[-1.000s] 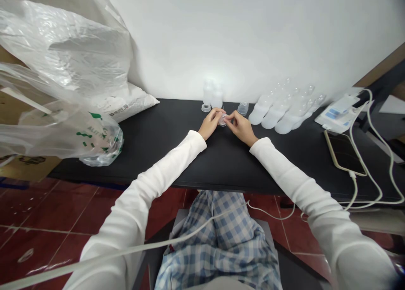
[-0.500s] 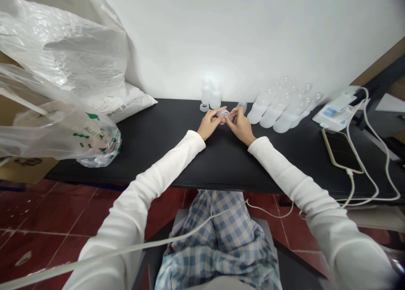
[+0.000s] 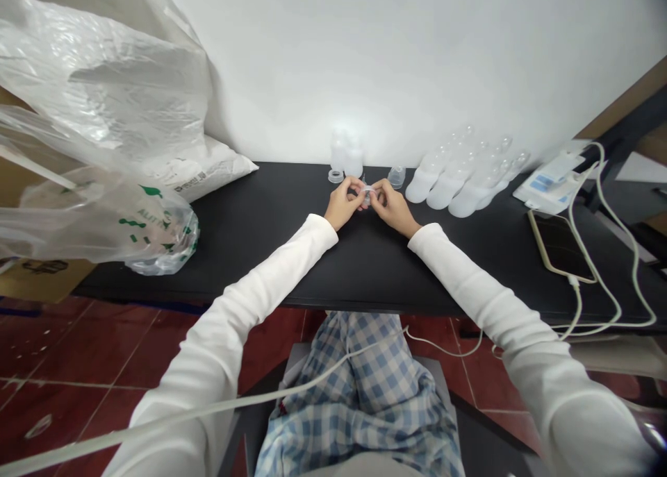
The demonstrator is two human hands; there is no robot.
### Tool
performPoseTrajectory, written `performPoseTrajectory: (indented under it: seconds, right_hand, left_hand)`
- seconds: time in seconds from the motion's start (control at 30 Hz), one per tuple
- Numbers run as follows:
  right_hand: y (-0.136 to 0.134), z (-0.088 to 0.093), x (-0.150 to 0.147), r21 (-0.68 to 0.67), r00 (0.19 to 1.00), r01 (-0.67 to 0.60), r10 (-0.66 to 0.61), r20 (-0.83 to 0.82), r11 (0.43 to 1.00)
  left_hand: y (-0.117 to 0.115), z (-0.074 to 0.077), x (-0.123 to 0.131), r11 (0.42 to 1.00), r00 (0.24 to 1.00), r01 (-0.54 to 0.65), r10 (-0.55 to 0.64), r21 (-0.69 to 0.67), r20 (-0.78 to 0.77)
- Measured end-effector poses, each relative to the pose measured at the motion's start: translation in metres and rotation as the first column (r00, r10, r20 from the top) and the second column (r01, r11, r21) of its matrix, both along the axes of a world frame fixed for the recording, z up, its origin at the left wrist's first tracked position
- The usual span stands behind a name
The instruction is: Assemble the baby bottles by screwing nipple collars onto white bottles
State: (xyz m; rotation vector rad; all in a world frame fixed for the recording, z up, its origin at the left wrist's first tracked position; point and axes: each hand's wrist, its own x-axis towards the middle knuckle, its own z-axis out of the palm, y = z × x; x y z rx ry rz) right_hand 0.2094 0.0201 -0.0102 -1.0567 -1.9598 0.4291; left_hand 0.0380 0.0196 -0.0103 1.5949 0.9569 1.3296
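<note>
Above the middle of the black table, my left hand point(image 3: 344, 203) and my right hand point(image 3: 393, 205) meet, fingertips pinched on a small translucent bottle nipple point(image 3: 367, 194). The fingers cover much of it, so its fine shape is hard to make out. Just beyond my left hand lies a whitish bottle collar point(image 3: 335, 176), in front of two frosted white bottles point(image 3: 354, 162) by the wall. A clear domed cap point(image 3: 397, 177) stands behind my right hand. To its right, several frosted bottles with clear caps point(image 3: 440, 194) are grouped together.
Large white plastic bags point(image 3: 140, 81) and a clear bag with green print point(image 3: 151, 220) fill the left side of the black table point(image 3: 250, 248). On the right are a phone point(image 3: 563, 244), white cables point(image 3: 607, 282) and a white-and-blue packet point(image 3: 547, 185). A cable crosses my lap.
The bottle nipple has been turned between my fingertips, from its round face towards me to a rim-up, edge-on view. My right hand has shifted slightly, showing more of the clear cap.
</note>
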Motion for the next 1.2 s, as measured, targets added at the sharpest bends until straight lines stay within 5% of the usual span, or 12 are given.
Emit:
performPoseTrajectory:
  seconds: [0.27, 0.5, 0.8, 0.97, 1.2]
  right_hand:
    - [0.003, -0.003, 0.002, -0.057, 0.998, -0.057, 0.058, 0.016, 0.997]
    - [0.005, -0.005, 0.003, -0.096, 0.998, -0.047, 0.05, 0.032, 0.994]
    - [0.004, -0.005, -0.001, -0.07, 0.996, -0.074, 0.071, -0.049, 0.995]
    - [0.003, -0.002, -0.001, -0.064, 0.988, -0.046, 0.036, -0.152, 0.997]
    - [-0.004, 0.001, 0.001, -0.041, 0.996, -0.085, 0.085, -0.012, 0.996]
  left_hand:
    - [0.002, -0.002, -0.003, 0.972, 0.957, 0.021, 0.048, 0.233, -0.285]
    - [0.006, -0.004, -0.001, 0.933, 0.924, 0.008, 0.13, 0.359, -0.358]
    - [0.011, -0.004, -0.006, 0.995, 0.985, 0.1, -0.1, -0.003, -0.142]
    - [0.01, -0.005, -0.003, 0.989, 0.988, 0.142, -0.145, -0.051, -0.059]
    - [0.01, -0.007, -0.003, 0.965, 0.973, 0.229, -0.226, -0.132, 0.04]
